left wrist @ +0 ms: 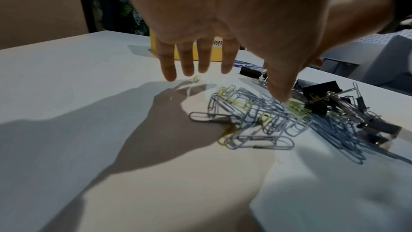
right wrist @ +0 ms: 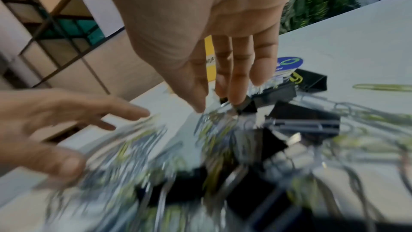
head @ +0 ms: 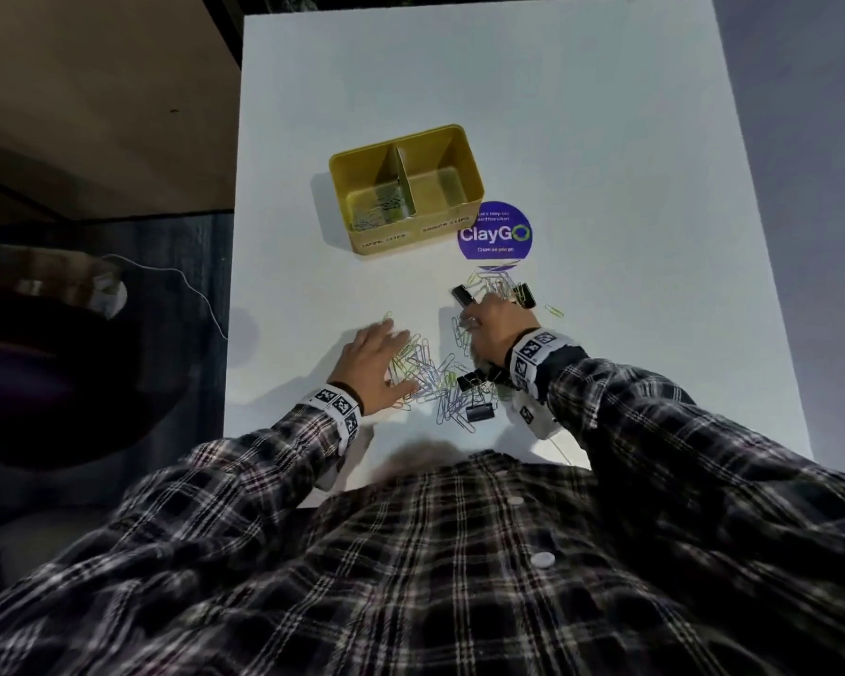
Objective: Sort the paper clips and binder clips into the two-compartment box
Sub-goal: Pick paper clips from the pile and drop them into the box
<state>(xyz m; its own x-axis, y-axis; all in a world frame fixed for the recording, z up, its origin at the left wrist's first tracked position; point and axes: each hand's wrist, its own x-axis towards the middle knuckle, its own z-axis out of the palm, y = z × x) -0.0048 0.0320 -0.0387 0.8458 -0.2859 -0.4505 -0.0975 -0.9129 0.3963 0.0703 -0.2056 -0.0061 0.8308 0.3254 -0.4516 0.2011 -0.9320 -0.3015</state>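
A yellow two-compartment box (head: 411, 235) stands on the white table (head: 606, 139). Its left compartment holds paper clips (head: 376, 213); nothing shows in the right one. Nearer me lies a mixed pile of blue and yellow-green paper clips (head: 430, 373) (left wrist: 256, 117) and black binder clips (head: 479, 412) (left wrist: 321, 93). My left hand (head: 386, 358) is flat with spread fingers over the pile's left side, its thumb (left wrist: 280, 94) touching clips. My right hand (head: 479, 317) (right wrist: 219, 103) points straight fingers down, the tips touching a binder clip (right wrist: 245, 106). Another binder clip (head: 462, 295) lies just beyond it.
A round purple ClayGo sticker (head: 494, 231) is on the table right of the box. Single paper clips lie apart at the right (head: 554, 311) and ahead of my left fingers (left wrist: 196, 78). The table's left edge (head: 230, 334) drops off to a dark round object and a white cord (head: 191, 285).
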